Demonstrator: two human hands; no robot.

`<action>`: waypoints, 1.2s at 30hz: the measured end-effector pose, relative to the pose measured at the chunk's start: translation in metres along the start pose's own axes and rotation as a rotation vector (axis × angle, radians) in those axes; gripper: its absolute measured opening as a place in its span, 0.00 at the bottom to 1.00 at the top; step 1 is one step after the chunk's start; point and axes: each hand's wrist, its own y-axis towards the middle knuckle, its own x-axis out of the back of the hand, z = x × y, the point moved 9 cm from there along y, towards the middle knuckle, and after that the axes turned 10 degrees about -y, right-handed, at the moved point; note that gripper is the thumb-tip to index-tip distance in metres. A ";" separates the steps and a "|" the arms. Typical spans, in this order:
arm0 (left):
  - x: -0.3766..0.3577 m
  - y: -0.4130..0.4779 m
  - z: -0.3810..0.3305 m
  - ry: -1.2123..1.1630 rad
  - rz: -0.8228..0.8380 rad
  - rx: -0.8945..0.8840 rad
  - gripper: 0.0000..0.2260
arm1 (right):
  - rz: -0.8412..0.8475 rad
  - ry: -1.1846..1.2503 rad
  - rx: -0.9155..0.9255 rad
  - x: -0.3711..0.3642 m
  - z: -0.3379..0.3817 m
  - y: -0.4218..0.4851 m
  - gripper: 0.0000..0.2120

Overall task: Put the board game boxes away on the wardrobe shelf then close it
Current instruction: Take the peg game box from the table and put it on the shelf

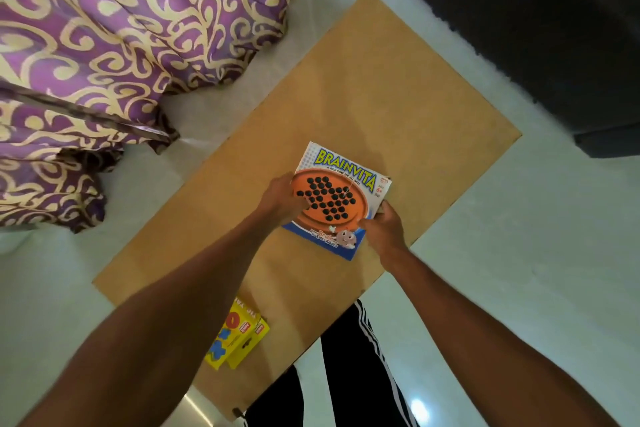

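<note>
Two hands: my left hand (280, 199) grips the game box (341, 184) by its left edge, and my right hand (384, 229) pinches the near right corner.
Game box: mid-table (398, 97); whether it's lifted, I cannot tell.
Risk: the lid may slip and spill pieces.
Yellow box (242, 340): at the near edge, where my forearm could knock it off.
Room: tabletop beyond; curtain (121, 28) left; wardrobe unseen.

Smooth printed card with a slight sheen for the Brainvita box (341, 198). Same glossy printed card for the yellow game box (239, 340). Matt tan fibreboard, even and fine-grained, for the table top (381, 97). Woven purple cloth with cream swirls, faintly lustrous, in the curtain (121, 28). Polished pale floor (519, 253), mirroring lamp glare. Soft black cloth, white-striped, on the trousers (349, 357).
</note>
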 end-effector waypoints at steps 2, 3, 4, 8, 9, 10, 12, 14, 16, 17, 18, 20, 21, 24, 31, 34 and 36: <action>-0.003 -0.019 0.012 -0.115 0.017 -0.005 0.21 | -0.017 -0.049 0.026 0.004 -0.001 -0.001 0.23; -0.003 -0.030 0.024 -0.192 0.018 0.010 0.20 | -0.015 -0.085 0.043 0.006 0.000 -0.005 0.24; -0.001 -0.045 0.035 -0.279 0.018 0.028 0.20 | -0.006 -0.115 0.068 0.006 0.002 -0.011 0.25; 0.017 -0.110 0.085 -0.531 -0.038 0.087 0.21 | 0.098 -0.206 0.137 -0.006 0.009 -0.058 0.26; 0.027 -0.132 0.099 -0.581 -0.060 0.083 0.21 | 0.130 -0.234 0.161 -0.016 0.012 -0.078 0.26; 0.038 -0.158 0.112 -0.636 -0.085 0.072 0.21 | 0.165 -0.275 0.206 -0.027 0.016 -0.100 0.27; 0.052 -0.188 0.133 -0.689 -0.129 0.058 0.20 | 0.211 -0.317 0.264 -0.044 0.016 -0.125 0.29; 0.075 -0.235 0.160 -0.770 -0.190 0.043 0.20 | 0.275 -0.359 0.329 -0.073 0.016 -0.164 0.29; 0.094 -0.272 0.187 -0.803 -0.241 0.009 0.19 | 0.320 -0.395 0.394 -0.101 0.019 -0.199 0.29; 0.107 -0.298 0.207 -0.820 -0.276 -0.010 0.20 | 0.343 -0.429 0.431 -0.120 0.018 -0.222 0.30; 0.114 -0.317 0.221 -0.834 -0.295 -0.032 0.20 | 0.358 -0.450 0.451 -0.134 0.016 -0.237 0.31; 0.133 -0.362 0.260 -0.864 -0.351 -0.081 0.21 | 0.392 -0.509 0.528 -0.172 0.010 -0.274 0.32; 0.140 -0.381 0.279 -0.883 -0.377 -0.093 0.21 | 0.410 -0.537 0.552 -0.188 0.007 -0.293 0.32; 0.162 -0.458 0.355 -0.969 -0.477 -0.103 0.24 | 0.490 -0.634 0.675 -0.255 -0.006 -0.380 0.30; 0.201 -0.609 0.520 -1.139 -0.784 -0.063 0.26 | 0.755 -0.920 0.934 -0.416 -0.050 -0.538 0.28; 0.213 -0.672 0.586 -1.223 -0.985 -0.040 0.26 | 0.916 -1.032 1.059 -0.494 -0.068 -0.608 0.27; 0.222 -0.700 0.618 -1.252 -1.092 -0.030 0.27 | 1.001 -1.120 1.150 -0.542 -0.077 -0.644 0.28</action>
